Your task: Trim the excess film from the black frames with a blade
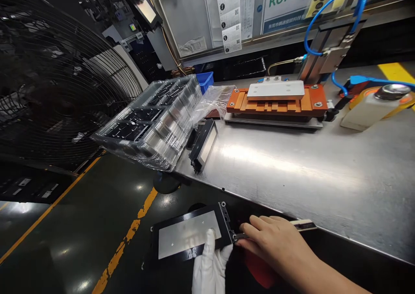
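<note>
My left hand [210, 266], in a white glove, grips a black plastic frame with a pale rectangular window [189, 234] from its lower edge. The thumb lies over the window. The frame is held tilted in front of the bench, with small round lugs at its corners. My bare right hand [270, 238] is wrapped round a slim tool with a cream handle [304, 225]. The tool's dark, narrow tip reaches the lug at the frame's lower right corner. Whether the tip is a blade cannot be made out.
On the metal bench [292, 168] stand an orange fixture with a white block [275, 91], a black part with a light panel [205, 147] and a white bottle [366, 110]. Plastic-wrapped trays of black parts [155, 116] overhang its left end. A large fan [65, 86] stands left.
</note>
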The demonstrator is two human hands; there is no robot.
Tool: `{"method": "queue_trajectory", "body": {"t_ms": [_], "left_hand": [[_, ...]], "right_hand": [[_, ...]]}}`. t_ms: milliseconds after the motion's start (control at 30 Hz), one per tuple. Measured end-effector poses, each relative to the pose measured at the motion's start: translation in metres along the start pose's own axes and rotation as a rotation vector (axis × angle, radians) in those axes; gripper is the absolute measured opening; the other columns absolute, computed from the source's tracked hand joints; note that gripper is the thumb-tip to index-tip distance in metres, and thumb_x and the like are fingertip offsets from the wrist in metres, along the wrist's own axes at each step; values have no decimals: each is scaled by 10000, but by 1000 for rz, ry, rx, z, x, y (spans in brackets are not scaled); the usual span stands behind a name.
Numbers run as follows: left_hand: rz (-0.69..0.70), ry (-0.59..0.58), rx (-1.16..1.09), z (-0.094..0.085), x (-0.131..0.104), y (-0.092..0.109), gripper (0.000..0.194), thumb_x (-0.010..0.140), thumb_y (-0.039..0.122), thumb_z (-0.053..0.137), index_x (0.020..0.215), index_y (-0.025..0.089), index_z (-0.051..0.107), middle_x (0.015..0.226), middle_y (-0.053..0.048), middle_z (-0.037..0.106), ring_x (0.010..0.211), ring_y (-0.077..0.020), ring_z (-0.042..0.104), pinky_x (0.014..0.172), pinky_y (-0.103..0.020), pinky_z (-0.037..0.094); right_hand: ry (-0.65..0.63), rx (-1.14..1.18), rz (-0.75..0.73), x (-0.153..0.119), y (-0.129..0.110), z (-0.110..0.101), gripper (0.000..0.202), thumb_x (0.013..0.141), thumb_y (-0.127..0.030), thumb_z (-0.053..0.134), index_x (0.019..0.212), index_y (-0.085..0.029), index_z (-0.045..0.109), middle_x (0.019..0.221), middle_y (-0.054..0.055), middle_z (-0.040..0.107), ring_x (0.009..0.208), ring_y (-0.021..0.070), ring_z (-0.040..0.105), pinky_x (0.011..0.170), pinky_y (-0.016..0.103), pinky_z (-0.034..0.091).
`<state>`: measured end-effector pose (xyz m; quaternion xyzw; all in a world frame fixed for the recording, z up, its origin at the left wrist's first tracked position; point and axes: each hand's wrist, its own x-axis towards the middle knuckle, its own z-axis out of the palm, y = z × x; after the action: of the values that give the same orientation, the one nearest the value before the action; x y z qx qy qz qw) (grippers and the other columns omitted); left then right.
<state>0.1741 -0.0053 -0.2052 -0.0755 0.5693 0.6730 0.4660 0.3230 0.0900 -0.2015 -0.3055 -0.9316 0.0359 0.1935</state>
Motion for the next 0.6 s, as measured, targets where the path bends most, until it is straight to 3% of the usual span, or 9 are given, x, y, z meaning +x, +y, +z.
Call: {"method": "queue_trajectory", "body": {"t_ms": [133,233,400,600], "left_hand": [[-97,-3,56,19,-12,18,133,890,95,602,967,93,710,982,-134,773,874,-218,748,690,-235,638],[-185,-45,125,30,-19,32,202,929,134,551,908,31,724,963,-186,765,817,-209,747,668,-235,630],[-256,-147,155,33,-23,42,249,949,131,509,913,33,735,931,-160,763,789,-172,732,616,-194,606],[-384,-261,77,17,-10,39,219,934,200,565,959,45,717,940,-145,746,699,-148,708,569,-200,595]], "right_hand": [[48,28,-52,0,3,-1,425,1014,-458,423,679,-243,570,589,-37,590,476,156,561,513,339,303],[83,46,-104,0,5,-1,560,1050,-471,222,657,-239,546,566,-35,577,458,151,531,515,336,287],[102,79,-158,-3,6,0,568,1042,-504,234,648,-234,543,547,-44,572,434,143,499,501,330,269],[55,129,-187,-7,7,-3,543,1027,-529,289,664,-239,572,535,-51,579,422,144,507,486,325,278]]}}
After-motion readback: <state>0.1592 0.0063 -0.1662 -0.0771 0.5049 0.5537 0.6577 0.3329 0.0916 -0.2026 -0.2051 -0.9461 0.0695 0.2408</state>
